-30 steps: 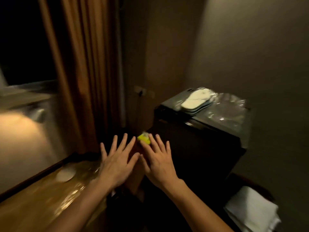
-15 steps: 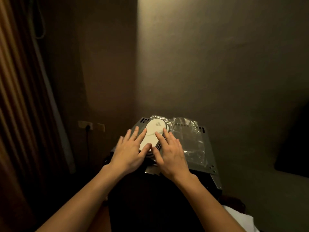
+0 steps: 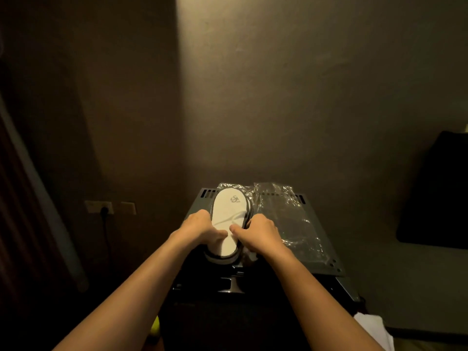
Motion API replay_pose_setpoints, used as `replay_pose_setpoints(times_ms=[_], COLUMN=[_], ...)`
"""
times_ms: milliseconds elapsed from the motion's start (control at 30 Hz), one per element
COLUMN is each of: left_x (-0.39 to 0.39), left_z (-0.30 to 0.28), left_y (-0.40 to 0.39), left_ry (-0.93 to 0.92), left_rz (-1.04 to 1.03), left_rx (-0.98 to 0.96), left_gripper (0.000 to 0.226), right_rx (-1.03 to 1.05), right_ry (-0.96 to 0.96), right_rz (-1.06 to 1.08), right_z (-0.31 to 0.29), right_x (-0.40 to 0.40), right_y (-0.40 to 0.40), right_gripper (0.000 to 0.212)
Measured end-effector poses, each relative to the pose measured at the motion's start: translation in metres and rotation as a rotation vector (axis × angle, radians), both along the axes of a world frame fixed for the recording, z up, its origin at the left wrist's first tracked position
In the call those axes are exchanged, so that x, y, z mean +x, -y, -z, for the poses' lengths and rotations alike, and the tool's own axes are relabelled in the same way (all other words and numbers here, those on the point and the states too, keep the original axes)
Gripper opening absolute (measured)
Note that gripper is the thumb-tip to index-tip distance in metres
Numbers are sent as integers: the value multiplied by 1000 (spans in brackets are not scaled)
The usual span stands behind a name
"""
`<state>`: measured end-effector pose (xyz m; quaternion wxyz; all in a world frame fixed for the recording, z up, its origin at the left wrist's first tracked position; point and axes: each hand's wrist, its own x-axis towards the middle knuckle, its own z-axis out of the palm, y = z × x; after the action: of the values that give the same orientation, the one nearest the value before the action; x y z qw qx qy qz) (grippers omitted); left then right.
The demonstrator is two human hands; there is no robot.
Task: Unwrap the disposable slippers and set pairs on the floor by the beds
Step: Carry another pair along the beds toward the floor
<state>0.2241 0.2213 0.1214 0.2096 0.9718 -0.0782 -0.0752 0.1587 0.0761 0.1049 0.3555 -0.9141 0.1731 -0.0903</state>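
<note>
A stack of white disposable slippers [image 3: 229, 211] with a grey logo near the toe lies on top of a dark mini fridge [image 3: 324, 262]. My left hand [image 3: 200, 229] grips the stack's left edge, thumb pressed on the top sole. On the opposite edge my right hand [image 3: 258, 231] holds it the same way, thumb on top. An empty clear plastic wrapper [image 3: 286, 219] lies flat to the right of the slippers. Some crinkled plastic also shows behind the slippers' toe.
The fridge stands against a dim brown wall. A wall socket with a black plug [image 3: 104, 209] is at the left, a curtain [image 3: 20, 198] further left. A dark headboard or cushion [image 3: 435, 193] is at the right, white folded cloth [image 3: 374, 333] at the lower right.
My view swung from the curtain and desk to the fridge. Both hands went from spread open over the slippers to closed on the stack's two sides.
</note>
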Motion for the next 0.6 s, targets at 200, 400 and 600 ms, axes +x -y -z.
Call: replay_pose_setpoints(times_ms=[200,400,600], left_x=[1,-8,-10], left_z=[-2,-13,-25], left_y=[-1,4,3], left_ry=[52,179,238], left_rz=[46,46,82], left_rx=[-106,-193,-275], left_gripper=[48,38,44], right_rx=[315,635,657], right_ry=[123,330,467], right_rz=[118,42,45], right_z=[0,-5,-12], right_x=[3,3,-2], right_y=[-10,0,6], right_gripper=[39,29,36])
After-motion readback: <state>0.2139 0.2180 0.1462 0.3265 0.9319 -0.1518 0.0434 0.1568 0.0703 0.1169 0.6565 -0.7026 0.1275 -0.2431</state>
